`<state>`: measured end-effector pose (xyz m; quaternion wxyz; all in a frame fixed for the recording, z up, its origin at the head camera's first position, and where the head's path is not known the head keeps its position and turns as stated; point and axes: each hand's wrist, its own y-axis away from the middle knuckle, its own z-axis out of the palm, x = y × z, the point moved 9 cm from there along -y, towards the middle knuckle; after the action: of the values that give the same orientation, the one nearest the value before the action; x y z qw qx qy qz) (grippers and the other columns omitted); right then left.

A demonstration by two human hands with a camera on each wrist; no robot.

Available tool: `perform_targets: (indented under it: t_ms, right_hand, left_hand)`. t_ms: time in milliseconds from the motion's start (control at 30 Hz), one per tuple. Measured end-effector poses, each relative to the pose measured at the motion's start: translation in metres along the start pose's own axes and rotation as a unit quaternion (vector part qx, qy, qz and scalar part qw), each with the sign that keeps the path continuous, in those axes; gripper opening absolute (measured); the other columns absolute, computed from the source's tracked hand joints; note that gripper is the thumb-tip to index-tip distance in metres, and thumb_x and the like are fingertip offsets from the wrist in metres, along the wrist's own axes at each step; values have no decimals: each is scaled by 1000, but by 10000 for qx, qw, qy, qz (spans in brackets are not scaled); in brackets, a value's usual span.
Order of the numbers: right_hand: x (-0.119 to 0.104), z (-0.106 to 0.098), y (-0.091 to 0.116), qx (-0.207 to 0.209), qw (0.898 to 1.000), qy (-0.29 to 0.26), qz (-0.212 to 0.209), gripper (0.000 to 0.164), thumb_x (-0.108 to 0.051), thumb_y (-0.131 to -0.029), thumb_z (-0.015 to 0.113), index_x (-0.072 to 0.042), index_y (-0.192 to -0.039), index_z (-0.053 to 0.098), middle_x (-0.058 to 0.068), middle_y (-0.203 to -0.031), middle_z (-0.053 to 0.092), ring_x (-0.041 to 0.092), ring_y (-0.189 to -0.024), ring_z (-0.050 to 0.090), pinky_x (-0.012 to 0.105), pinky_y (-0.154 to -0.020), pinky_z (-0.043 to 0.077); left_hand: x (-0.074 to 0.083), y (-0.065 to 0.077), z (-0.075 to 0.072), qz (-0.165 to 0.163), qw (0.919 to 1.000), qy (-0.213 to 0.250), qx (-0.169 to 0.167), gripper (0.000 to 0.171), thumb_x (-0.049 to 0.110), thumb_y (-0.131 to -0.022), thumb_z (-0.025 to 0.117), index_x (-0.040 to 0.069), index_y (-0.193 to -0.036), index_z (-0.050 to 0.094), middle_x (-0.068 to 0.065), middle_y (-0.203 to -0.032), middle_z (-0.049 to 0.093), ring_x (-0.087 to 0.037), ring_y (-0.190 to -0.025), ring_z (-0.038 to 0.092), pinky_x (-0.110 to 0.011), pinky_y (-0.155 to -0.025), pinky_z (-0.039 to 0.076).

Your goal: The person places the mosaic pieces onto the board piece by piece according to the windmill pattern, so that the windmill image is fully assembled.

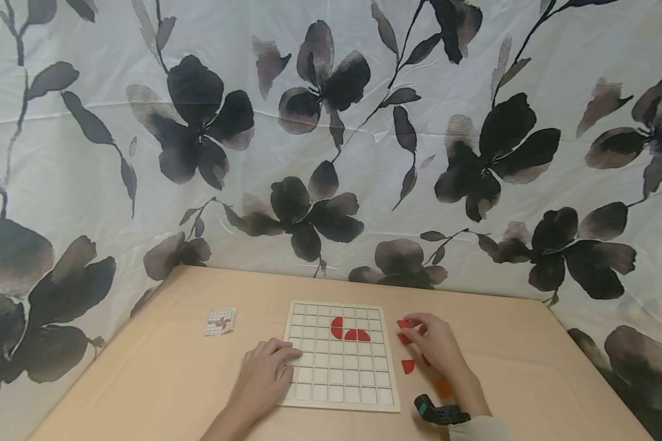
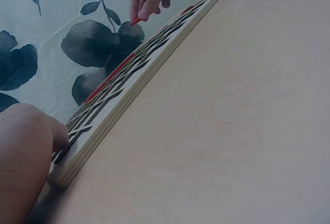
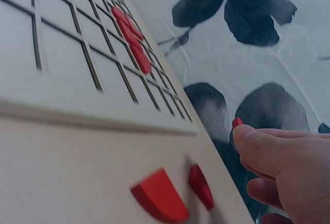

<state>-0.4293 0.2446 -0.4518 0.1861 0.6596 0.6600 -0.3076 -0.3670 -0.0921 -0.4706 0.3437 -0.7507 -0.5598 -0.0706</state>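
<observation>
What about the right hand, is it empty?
No, the right wrist view shows the right hand pinching a red piece, which peeks out past the thumb.

A floral cloth (image 1: 386,147) — black-on-white — hangs behind the table (image 1: 154,373).

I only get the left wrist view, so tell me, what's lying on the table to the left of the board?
Observer: A small card printed with a grid and a reddish pattern, lying beyond the left hand.
Operator: And just off the right edge of the board?
Observer: A loose red piece with one curved edge, plainest in the right wrist view.
Operator: Anything worn on the right arm?
Observer: Yes, a black strap, near the sleeve.
</observation>
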Motion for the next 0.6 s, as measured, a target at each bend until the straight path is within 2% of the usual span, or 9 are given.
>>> perform_targets:
  t_ms: [67,167,333,500,600]
  right_hand:
    - [-10,4,1,-23,10000,-1,-23,34,-25,-83,72,-15,-115,65,2,-100,64,17,-77,55,23,-52,48]
    - [-28,9,3,66,9995,154,-251,32,-23,-83,73,-16,-114,66,0,-99,65,15,-83,54,21,-59,47]
    - [-61,19,9,265,9968,289,-691,31,-24,-82,74,-17,-112,68,-2,-99,66,13,-83,55,21,-63,46]
    - [-88,38,20,349,9928,293,-1104,30,-24,-81,75,-19,-110,69,-6,-100,67,10,-81,54,18,-62,46]
    - [-102,53,28,413,9886,363,-1400,31,-27,-80,75,-20,-110,70,-7,-100,67,10,-83,58,19,-68,50]
  left_hand:
    - [-1,0,0,-6,10000,7,-15,24,18,-81,66,31,-100,71,18,-106,59,-5,-100,50,-37,-89,36]
    - [-1,0,1,-7,10000,-20,-27,24,18,-82,66,31,-101,71,18,-106,59,-5,-99,50,-37,-89,36]
    - [-1,-1,-1,-14,10000,-85,25,24,18,-81,66,31,-100,71,18,-105,60,-5,-99,50,-37,-89,36]
    - [-1,0,0,-62,10000,-39,-6,23,18,-81,66,31,-100,71,18,-105,60,-5,-99,50,-36,-88,36]
    - [-1,0,0,-74,10000,-23,-24,23,17,-82,66,30,-100,71,17,-106,60,-5,-100,50,-37,-89,36]
